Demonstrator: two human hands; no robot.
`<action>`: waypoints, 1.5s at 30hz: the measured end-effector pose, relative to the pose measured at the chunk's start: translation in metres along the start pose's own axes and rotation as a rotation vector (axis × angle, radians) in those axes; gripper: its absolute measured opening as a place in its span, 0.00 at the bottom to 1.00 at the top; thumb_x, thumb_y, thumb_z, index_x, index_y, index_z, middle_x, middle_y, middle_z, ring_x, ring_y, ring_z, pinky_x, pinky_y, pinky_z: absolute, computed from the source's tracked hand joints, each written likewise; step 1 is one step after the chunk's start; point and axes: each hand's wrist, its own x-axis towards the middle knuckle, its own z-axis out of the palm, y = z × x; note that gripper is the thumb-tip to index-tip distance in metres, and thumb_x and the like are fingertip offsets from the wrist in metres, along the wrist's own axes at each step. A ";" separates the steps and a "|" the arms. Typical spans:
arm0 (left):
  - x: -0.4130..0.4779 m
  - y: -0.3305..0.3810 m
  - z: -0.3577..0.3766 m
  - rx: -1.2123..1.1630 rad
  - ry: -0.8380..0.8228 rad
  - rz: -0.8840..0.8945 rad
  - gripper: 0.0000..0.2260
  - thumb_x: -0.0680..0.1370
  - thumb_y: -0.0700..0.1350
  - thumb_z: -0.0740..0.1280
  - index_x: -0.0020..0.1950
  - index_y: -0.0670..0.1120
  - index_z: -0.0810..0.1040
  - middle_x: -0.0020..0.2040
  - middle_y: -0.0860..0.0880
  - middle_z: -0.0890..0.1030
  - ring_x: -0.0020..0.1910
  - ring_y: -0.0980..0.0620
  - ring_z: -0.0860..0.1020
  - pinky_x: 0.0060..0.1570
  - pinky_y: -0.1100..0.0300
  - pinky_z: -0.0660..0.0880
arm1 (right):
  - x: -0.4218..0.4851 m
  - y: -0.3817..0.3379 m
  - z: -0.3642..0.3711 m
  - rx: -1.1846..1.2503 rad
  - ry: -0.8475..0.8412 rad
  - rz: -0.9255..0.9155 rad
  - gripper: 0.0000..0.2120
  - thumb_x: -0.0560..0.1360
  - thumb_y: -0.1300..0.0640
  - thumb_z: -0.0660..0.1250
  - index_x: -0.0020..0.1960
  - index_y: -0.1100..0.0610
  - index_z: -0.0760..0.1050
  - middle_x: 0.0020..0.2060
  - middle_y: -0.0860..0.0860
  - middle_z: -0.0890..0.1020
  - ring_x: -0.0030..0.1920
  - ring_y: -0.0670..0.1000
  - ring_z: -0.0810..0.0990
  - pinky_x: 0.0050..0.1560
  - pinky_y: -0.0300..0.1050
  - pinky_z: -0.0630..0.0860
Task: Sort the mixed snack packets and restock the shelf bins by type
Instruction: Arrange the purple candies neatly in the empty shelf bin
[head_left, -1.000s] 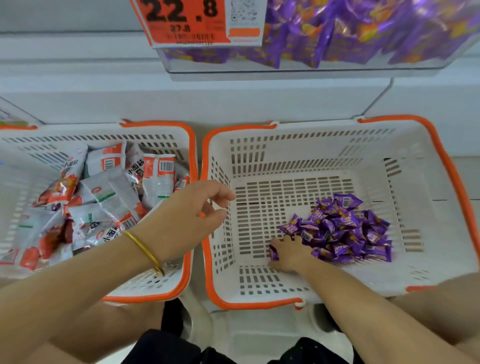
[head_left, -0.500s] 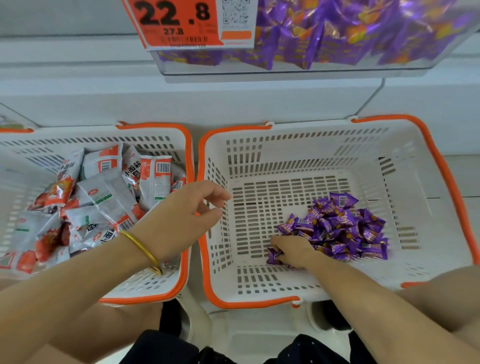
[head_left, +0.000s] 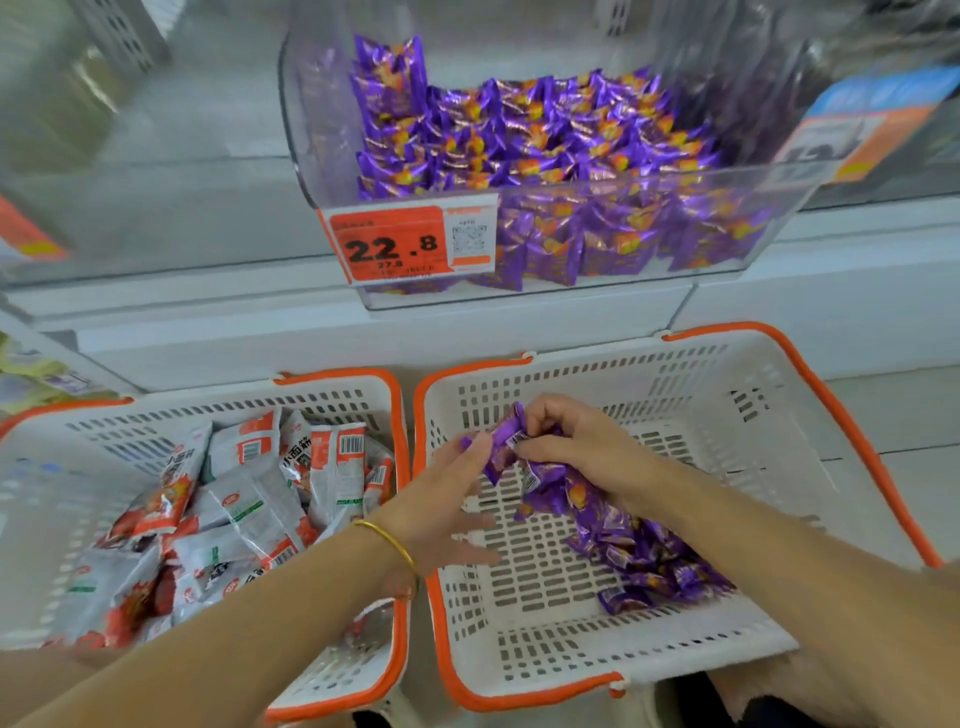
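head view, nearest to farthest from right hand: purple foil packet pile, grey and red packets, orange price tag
1. Purple foil packet pile, below the right hand
2. Grey and red packets, left basket
3. Orange price tag, clear bin above

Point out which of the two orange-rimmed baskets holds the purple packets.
The right basket: purple packets lie in it, while the left basket holds white-and-red packets.

The orange paper price label (head_left: 395, 245) on the clear plastic shelf bin's (head_left: 322, 135) front edge reads "22.8", with a smaller "27.8" beneath. A grey-and-red foil snack packet (head_left: 298, 453) shows "小面筋".
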 end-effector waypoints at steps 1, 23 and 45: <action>-0.003 0.003 0.005 -0.126 -0.047 -0.023 0.17 0.76 0.59 0.62 0.62 0.55 0.70 0.64 0.42 0.71 0.55 0.40 0.77 0.49 0.42 0.79 | -0.007 -0.015 0.001 0.059 0.004 -0.015 0.11 0.73 0.68 0.67 0.38 0.55 0.70 0.33 0.49 0.73 0.34 0.46 0.72 0.38 0.38 0.70; -0.015 0.017 0.003 0.076 -0.103 0.514 0.07 0.79 0.37 0.60 0.52 0.42 0.76 0.42 0.41 0.81 0.37 0.53 0.82 0.38 0.58 0.81 | -0.044 -0.076 -0.008 0.245 0.141 0.027 0.14 0.73 0.65 0.67 0.56 0.52 0.80 0.50 0.61 0.81 0.41 0.53 0.82 0.37 0.45 0.79; -0.029 0.042 0.008 -0.296 -0.184 0.418 0.07 0.72 0.35 0.65 0.48 0.37 0.78 0.47 0.39 0.82 0.44 0.47 0.83 0.41 0.57 0.81 | -0.048 -0.065 0.000 -0.578 0.232 -0.582 0.08 0.69 0.51 0.69 0.48 0.47 0.81 0.45 0.44 0.75 0.44 0.43 0.77 0.46 0.34 0.73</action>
